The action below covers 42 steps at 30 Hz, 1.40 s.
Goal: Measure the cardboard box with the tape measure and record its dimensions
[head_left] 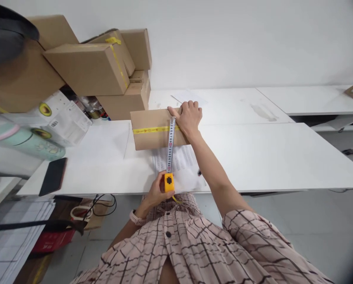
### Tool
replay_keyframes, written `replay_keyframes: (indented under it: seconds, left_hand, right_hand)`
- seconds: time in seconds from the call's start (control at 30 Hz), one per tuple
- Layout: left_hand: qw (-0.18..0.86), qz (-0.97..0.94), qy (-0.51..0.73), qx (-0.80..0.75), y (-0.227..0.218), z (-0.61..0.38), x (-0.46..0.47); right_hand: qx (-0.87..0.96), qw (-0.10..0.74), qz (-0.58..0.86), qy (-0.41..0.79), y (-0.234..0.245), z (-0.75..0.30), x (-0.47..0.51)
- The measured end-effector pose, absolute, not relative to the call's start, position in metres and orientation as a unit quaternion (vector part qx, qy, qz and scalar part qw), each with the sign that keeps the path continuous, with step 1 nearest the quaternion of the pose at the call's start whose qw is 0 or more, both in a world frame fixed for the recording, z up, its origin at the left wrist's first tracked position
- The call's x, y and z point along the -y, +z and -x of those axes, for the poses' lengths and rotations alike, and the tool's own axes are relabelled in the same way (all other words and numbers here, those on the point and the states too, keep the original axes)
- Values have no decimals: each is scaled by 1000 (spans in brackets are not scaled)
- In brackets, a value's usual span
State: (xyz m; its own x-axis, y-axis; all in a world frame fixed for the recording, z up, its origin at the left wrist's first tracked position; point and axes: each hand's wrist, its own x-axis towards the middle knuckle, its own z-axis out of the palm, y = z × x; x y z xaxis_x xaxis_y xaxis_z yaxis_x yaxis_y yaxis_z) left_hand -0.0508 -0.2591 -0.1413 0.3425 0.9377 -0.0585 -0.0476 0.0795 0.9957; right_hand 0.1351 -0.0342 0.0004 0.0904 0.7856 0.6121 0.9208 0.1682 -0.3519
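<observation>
My left hand (159, 188) is closed around a yellow tape measure (169, 182) close to the table's front edge. Its white blade (170, 146) runs out away from me, across the top of a small cardboard box (149, 140) with a strip of yellow tape along it. My right hand (190, 118) grips the box's far right corner, thumb on the top face and fingers bent over the far side. The blade's end lies near that thumb. Printed sheets (184, 161) lie partly under the box, and a small dark object (199, 172) rests beside them.
Cardboard boxes (88, 67) are stacked at the back left against the wall. A white carton with avocado pictures (61, 118), a mint-green bottle (28, 142) and a dark phone (54, 175) occupy the table's left end. Another table (321, 98) stands at the right.
</observation>
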Motion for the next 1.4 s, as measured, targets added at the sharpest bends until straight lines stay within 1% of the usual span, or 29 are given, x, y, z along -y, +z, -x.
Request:
replay_keyframes:
  seconds: [0.2, 0.27, 0.37, 0.4, 0.47, 0.53, 0.57, 0.67, 0.73, 0.8, 0.93, 1.0, 1.03, 1.1, 1.13, 1.17, 1.23, 1.3, 1.33, 1.4]
  left_hand:
    - [581, -598, 366, -413, -139, 54, 256]
    - [575, -607, 361, -414, -139, 54, 256]
    - [571, -610, 359, -415, -140, 54, 256]
    - [569, -612, 357, -416, -140, 54, 256]
    - [559, -625, 346, -421, -140, 55, 255]
    - [536, -651, 322, -431, -138, 55, 254]
    - [520, -667, 307, -436, -135, 55, 254]
    - [468, -719, 263, -442, -126, 53, 252]
    - [447, -739, 242, -443, -120, 51, 252]
    - [442, -746, 232, -441, -117, 50, 252]
    - [468, -723, 270, -431, -118, 47, 253]
    - [477, -705, 295, -435, -119, 44, 252]
    - [476, -701, 301, -438, -118, 43, 250]
    - [461, -705, 305, -444, -115, 41, 248]
    - [452, -709, 304, -449, -112, 41, 247]
    - [441, -713, 299, -456, -109, 41, 245]
    - [411, -718, 288, -482, -103, 44, 242]
    - [360, -727, 277, -515, -99, 48, 237]
    - [326, -735, 270, -531, -98, 51, 233]
    - [253, -750, 247, -559, -99, 56, 225]
  right_hand:
    - [655, 401, 626, -137, -46, -141, 92]
    - [672, 401, 610, -128, -64, -145, 109]
    - [714, 397, 572, -77, -78, -153, 126]
    - [712, 412, 566, -51, -77, -158, 130]
    - [674, 475, 565, 23, -66, -170, 132]
    - [610, 548, 559, 124, -46, -183, 131]
    - [588, 572, 544, 176, -35, -189, 131]
    - [560, 597, 496, 290, -7, -206, 133]
    - [548, 604, 479, 323, 2, -214, 140]
    - [531, 619, 474, 333, 2, -220, 150]
    - [490, 641, 484, 339, -27, -219, 175]
    - [478, 626, 494, 368, -52, -208, 189]
    - [479, 606, 500, 392, -65, -202, 197]
    - [504, 545, 507, 438, -89, -190, 211]
    - [522, 517, 519, 436, -98, -188, 217]
    - [538, 490, 552, 407, -105, -188, 221]
    - [548, 424, 657, 298, -112, -197, 224]
    - [529, 330, 759, 188, -112, -212, 220]
    - [520, 280, 791, 157, -111, -220, 217]
    - [528, 195, 814, 144, -109, -232, 209]
